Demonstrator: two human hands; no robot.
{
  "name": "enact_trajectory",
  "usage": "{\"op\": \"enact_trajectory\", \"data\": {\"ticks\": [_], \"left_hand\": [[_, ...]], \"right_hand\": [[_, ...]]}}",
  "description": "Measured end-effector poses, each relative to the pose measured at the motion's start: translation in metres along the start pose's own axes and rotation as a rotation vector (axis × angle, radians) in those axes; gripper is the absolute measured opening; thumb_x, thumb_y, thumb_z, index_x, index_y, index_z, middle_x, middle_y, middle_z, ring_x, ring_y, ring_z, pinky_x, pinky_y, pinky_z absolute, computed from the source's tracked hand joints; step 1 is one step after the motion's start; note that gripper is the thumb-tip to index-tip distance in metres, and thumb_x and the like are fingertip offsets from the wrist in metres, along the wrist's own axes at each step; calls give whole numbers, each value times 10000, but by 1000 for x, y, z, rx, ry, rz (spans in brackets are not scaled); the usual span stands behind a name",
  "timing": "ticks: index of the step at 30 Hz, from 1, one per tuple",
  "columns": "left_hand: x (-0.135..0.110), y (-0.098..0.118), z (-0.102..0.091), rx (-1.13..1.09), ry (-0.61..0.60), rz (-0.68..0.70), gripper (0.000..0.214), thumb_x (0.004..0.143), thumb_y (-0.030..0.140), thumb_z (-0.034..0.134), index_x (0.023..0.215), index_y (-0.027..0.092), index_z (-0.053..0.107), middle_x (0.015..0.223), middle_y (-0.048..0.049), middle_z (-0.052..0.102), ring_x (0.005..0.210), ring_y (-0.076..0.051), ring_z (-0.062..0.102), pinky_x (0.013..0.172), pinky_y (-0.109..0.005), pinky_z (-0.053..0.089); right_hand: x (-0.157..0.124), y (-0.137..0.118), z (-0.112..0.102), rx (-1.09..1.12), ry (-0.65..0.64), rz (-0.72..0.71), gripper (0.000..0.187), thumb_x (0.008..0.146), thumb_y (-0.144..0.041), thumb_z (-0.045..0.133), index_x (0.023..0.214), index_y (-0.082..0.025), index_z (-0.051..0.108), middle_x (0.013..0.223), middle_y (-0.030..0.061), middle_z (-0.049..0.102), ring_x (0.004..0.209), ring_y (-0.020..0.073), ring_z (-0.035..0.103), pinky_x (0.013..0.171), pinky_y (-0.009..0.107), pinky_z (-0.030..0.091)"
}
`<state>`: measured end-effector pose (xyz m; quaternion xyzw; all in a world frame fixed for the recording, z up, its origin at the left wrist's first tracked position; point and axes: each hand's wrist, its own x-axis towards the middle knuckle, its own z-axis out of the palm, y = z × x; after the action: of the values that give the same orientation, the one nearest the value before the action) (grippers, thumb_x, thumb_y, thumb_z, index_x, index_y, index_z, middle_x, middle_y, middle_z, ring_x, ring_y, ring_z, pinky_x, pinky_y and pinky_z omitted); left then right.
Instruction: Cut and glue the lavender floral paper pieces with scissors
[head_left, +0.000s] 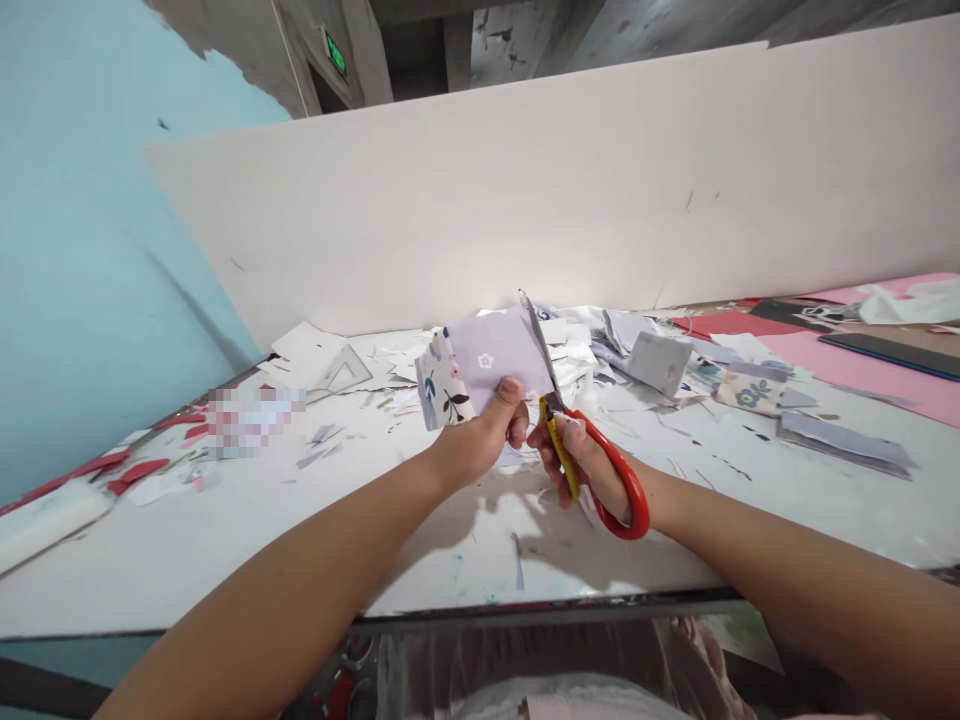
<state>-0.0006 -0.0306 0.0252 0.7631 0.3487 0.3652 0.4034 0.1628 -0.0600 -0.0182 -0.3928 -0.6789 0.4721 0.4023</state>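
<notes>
My left hand (491,430) is closed on a piece of lilac patterned fabric (491,350) with a small white flower and a leaf-print panel at its left end. Whether the piece is cloth or paper-backed I cannot tell. In my right hand (581,460) is a pair of scissors (626,490) with red handles and a yellow part near the pivot. Their blades point up and away, lying along the right edge of the lilac piece. Both hands are held above the table, close together.
Scraps and cut pieces lie over the white table (300,540). A white triangle ruler (345,370) is at the left. Grey-lilac pieces (844,440), pink sheets (892,380) and a dark flat bar (892,355) lie at the right. A white panel (540,200) stands along the back.
</notes>
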Motion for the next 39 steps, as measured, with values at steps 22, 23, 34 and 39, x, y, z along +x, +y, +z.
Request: {"op": "enact_trajectory", "data": {"ticks": [22, 23, 34, 39], "left_hand": [[4, 0, -2, -17, 60, 4, 604, 811, 604, 143, 474, 182, 415, 498, 11, 433, 520, -97, 409, 621, -242, 350], [4, 0, -3, -19, 54, 7, 603, 812, 602, 145, 476, 181, 416, 501, 12, 432, 524, -96, 408, 625, -239, 350], [4, -1, -1, -31, 37, -20, 602, 809, 607, 138, 486, 183, 418, 500, 11, 436, 539, -99, 419, 629, -233, 355], [4, -2, -2, -11, 55, -11, 602, 815, 597, 133, 484, 185, 420, 500, 11, 440, 532, -100, 419, 628, -240, 357]], "right_hand": [[-5, -7, 1, -99, 34, -16, 621, 752, -715, 185, 869, -178, 474, 667, -14, 402, 483, 87, 399, 455, 254, 412], [-5, -8, 1, -96, 45, -12, 612, 759, -709, 178, 851, -180, 472, 650, -18, 405, 470, 86, 398, 454, 254, 412], [-4, -15, 3, -214, 116, 59, 560, 769, -699, 163, 668, -204, 404, 418, -48, 383, 374, 101, 382, 410, 244, 343], [-5, -17, 3, -224, 151, 69, 547, 766, -698, 203, 634, -200, 389, 403, -58, 343, 352, 87, 340, 383, 237, 318]]}}
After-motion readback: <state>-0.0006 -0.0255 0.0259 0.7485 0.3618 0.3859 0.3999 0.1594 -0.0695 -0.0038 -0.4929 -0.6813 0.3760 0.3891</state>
